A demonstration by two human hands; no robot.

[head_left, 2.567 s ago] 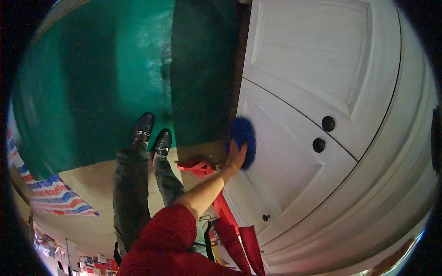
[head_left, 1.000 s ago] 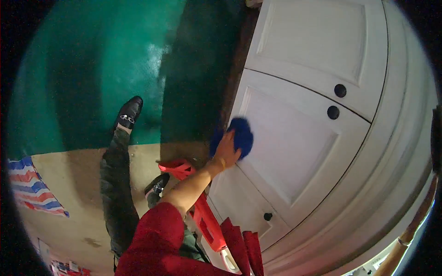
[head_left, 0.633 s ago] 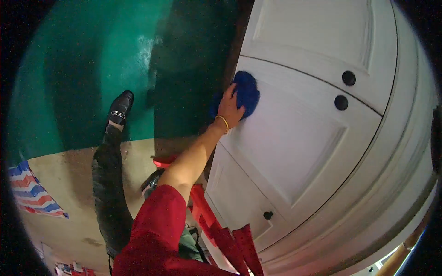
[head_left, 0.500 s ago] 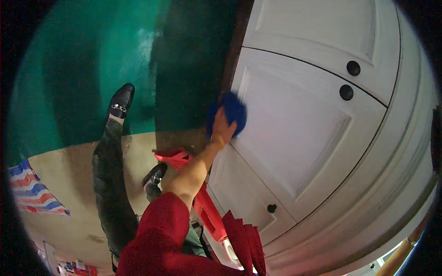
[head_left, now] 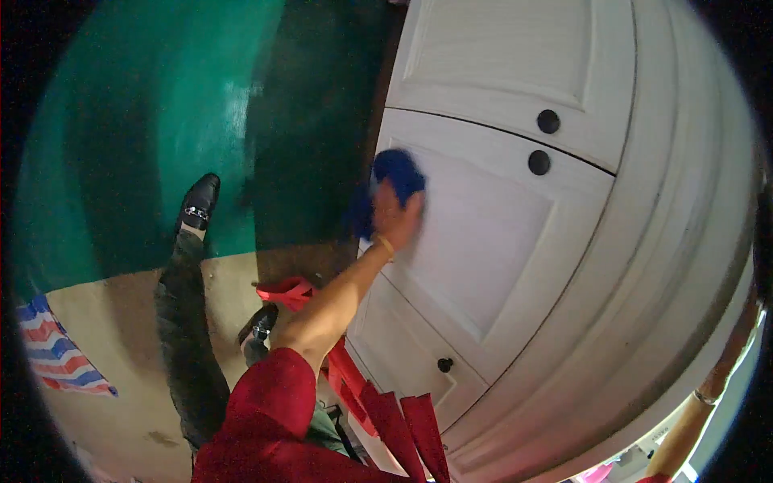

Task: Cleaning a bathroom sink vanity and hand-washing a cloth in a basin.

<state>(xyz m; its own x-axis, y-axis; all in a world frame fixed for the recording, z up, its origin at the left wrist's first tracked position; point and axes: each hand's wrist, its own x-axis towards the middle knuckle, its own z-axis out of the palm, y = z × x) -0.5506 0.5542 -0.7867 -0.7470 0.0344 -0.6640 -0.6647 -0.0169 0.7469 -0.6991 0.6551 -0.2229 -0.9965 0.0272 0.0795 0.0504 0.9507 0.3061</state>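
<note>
One blue cloth (head_left: 398,167), white cabinet (head_left: 475,249), green floor (head_left: 193,88)

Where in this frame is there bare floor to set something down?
Bare green floor lies between the upper black shoe and the white cabinet; bare tan floor, between the striped sheet and the dark trouser leg. It is crowded around the lower shoe, red object and left forearm.
</note>
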